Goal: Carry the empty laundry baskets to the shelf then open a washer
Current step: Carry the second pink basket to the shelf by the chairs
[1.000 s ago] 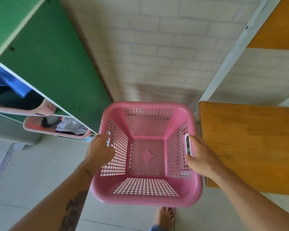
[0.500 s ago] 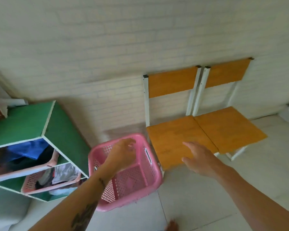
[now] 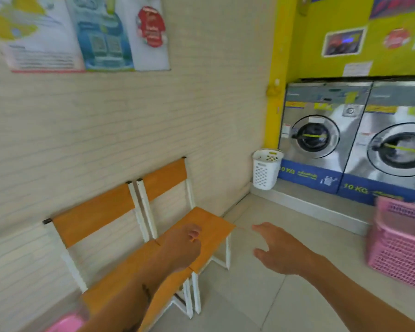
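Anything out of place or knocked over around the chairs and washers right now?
Nothing stands out. Both orange chairs stand upright against the wall, the white basket sits upright in the corner, both washer doors look shut, and the pink baskets are stacked on the floor. Both hands are empty.

We're only making out "10 KG" on the blue bottom panels of the two washers, and the wall posters are coming through way too blurry to read

Head-worn camera looks forward and down, toward chairs and washers.
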`<state>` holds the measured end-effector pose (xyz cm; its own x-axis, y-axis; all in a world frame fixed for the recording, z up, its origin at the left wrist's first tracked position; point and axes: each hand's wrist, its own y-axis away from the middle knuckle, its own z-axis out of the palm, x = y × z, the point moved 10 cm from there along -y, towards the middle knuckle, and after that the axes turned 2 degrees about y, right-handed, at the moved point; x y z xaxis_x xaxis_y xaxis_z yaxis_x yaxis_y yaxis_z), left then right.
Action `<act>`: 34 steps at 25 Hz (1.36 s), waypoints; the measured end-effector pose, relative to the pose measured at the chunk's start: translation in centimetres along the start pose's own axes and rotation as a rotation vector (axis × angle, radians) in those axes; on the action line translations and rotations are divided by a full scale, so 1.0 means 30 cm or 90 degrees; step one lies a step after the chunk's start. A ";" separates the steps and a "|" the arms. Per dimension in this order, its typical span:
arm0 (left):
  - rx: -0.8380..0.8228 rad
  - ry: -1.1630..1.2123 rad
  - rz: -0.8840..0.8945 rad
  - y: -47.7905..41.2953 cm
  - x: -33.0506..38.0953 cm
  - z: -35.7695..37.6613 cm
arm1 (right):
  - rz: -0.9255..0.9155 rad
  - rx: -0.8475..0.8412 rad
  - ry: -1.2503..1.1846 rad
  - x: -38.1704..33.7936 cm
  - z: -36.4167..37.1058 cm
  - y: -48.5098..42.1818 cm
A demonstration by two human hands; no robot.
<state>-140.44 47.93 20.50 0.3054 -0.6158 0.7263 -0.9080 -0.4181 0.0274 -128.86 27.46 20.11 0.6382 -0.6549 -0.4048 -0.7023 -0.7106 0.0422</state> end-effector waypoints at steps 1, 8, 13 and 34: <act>-0.006 0.008 0.019 -0.076 0.116 0.077 | 0.017 0.017 0.011 0.120 -0.077 0.008; -0.014 0.089 0.096 -0.474 0.798 0.609 | 0.156 0.114 0.071 0.848 -0.554 0.103; -0.073 0.056 0.164 -0.722 1.172 0.956 | 0.254 0.144 0.045 1.255 -0.759 0.130; -0.393 -0.058 0.328 -1.838 2.149 2.507 | 0.597 0.231 -0.033 2.953 -1.249 0.011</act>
<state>-49.11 -18.94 14.16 -0.1972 -0.6940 0.6925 -0.9276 0.3608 0.0974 -60.73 -40.44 18.51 -0.2304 -0.8912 -0.3907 -0.9731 0.2134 0.0870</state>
